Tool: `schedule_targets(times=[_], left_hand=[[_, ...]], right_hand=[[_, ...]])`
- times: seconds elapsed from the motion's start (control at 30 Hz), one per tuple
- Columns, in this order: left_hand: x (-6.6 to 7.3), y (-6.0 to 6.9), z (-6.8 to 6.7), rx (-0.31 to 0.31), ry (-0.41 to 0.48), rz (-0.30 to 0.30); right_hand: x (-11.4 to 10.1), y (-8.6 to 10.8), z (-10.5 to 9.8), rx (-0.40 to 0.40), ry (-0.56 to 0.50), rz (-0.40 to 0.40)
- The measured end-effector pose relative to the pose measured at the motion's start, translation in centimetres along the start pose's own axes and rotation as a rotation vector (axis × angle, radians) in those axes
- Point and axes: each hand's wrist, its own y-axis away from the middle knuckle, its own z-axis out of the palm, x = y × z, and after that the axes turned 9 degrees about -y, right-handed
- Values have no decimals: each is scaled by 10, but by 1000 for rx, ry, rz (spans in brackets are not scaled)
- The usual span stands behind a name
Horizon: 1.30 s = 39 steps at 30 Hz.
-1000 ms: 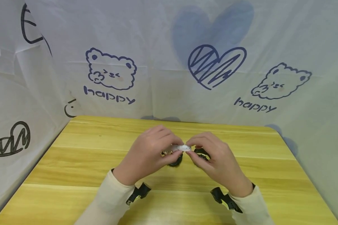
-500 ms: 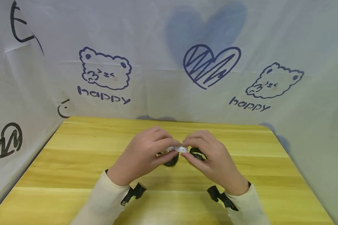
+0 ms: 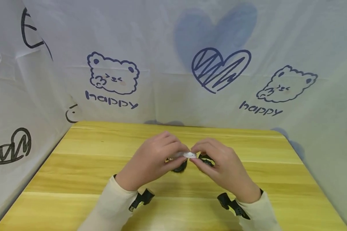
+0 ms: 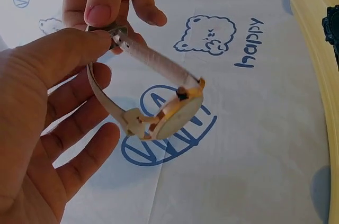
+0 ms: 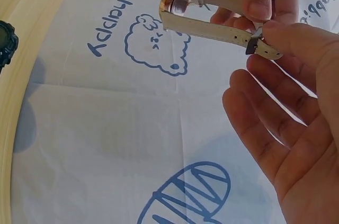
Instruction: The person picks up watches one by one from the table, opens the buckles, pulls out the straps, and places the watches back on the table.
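Note:
A wristwatch (image 3: 190,155) with a white strap and a rose-gold case is held above the table between both hands. My left hand (image 3: 151,160) pinches the strap near its buckle, thumb against fingertips. From the other side, my right hand (image 3: 223,165) pinches the strap end by the buckle (image 5: 254,42). The strap forms a loop, with the case (image 4: 180,113) hanging at the far end from the fingers in the left wrist view. In the right wrist view, a holed strap tip (image 5: 267,50) passes through the buckle. Fingers partly cover the buckle.
Beneath the hands, a black round watch (image 3: 179,167) lies on the wooden table (image 3: 173,208). Another black watch (image 3: 207,160) is close to the right fingers, partly hidden. White cloth (image 3: 161,80) with blue drawings hangs behind the table.
Both hands keep their pinch on the wristwatch, with only small finger shifts; the white strap tilts slightly. The head view sways left, then back right.

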Motion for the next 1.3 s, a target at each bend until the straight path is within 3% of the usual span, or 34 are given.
schedule_targets(times=[0.7, 0.83, 1.07, 1.3], left_hand=[[-1, 0, 0, 36, 62, 10], [1, 0, 0, 12, 53, -11], [3, 1, 0, -85, 35, -79], [3, 1, 0, -64, 8, -61]], right_hand=[[1, 3, -3, -46, -51, 22], [2, 4, -4, -42, -51, 26], [4, 4, -2, -23, -103, 12], [2, 4, -2, -29, -168, 80]])
